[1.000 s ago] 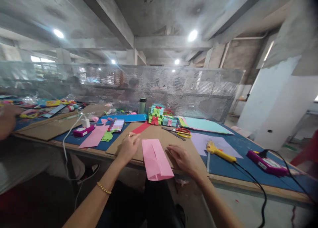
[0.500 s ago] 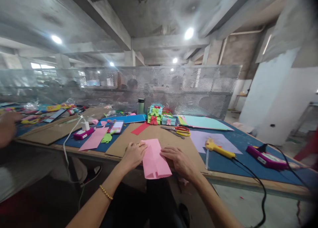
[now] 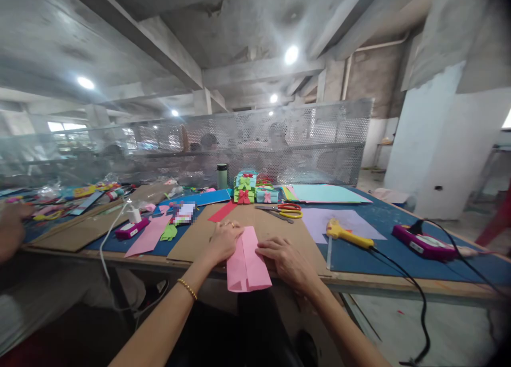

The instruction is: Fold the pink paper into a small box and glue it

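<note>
A folded sheet of pink paper (image 3: 248,266) lies at the front edge of the brown cardboard, its near end overhanging the edge and slightly bulged. Two folded flaps meet along its middle. My left hand (image 3: 225,243), with a ring and a gold beaded bracelet, is closed on the upper left of the paper, its fingers bent on top. At the right edge, my right hand (image 3: 288,260) pinches the same paper between its fingers and a mostly hidden thumb. Beyond the hands lie a red strip (image 3: 222,211) and scissors (image 3: 289,211) with red and yellow handles.
A yellow glue gun (image 3: 349,236) rests on lilac paper at right, its cord trailing off the table. Purple power strips (image 3: 423,243) sit at both sides. Small bow-trimmed boxes (image 3: 244,188) and a green flask (image 3: 222,176) stand behind. Another person's hand (image 3: 11,228) is at far left.
My left hand has moved a little right and up over the pink paper, its fingers now closer to the middle fold. The paper has turned slightly, and the view has shifted.
</note>
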### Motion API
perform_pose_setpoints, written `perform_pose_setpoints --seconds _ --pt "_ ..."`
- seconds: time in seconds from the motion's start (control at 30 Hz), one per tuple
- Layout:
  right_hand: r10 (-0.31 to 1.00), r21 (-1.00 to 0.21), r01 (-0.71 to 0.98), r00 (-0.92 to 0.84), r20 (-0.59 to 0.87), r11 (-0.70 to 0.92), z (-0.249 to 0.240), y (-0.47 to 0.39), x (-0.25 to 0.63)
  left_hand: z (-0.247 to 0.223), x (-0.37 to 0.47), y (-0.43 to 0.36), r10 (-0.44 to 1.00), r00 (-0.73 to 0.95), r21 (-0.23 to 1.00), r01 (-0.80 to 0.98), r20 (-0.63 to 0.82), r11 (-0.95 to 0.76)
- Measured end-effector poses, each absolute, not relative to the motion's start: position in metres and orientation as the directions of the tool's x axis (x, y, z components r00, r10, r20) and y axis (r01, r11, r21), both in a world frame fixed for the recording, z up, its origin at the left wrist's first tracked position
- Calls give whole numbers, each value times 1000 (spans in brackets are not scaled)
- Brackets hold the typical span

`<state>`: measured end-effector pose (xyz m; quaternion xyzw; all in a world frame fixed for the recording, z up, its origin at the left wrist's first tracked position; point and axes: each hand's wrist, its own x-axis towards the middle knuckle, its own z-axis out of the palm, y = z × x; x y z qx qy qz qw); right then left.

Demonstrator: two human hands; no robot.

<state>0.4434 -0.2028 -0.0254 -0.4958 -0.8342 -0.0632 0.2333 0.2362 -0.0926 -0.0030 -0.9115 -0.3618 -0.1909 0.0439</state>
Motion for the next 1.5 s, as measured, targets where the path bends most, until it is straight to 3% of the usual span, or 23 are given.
perform_pose_setpoints --seconds 0.67,0.9,1.27,1.37,1.5 --pt "818 -159 868 -362 447 471 -22 -209 440 0 267 -83 593 761 -137 638 264 -758" --pt "823 -180 866 -349 449 466 -21 -209 439 16 268 -86 588 759 -153 640 281 -753" --pt "822 -169 864 -365 436 474 -22 -207 442 16 265 -80 558 787 2 578 263 -816" --pt "835 -154 882 -348 427 446 -20 -207 441 27 236 -83 601 734 97 605 316 -790" --pt "839 -159 884 -340 425 439 -21 -205 441 16 194 -104 591 711 296 512 382 -807"
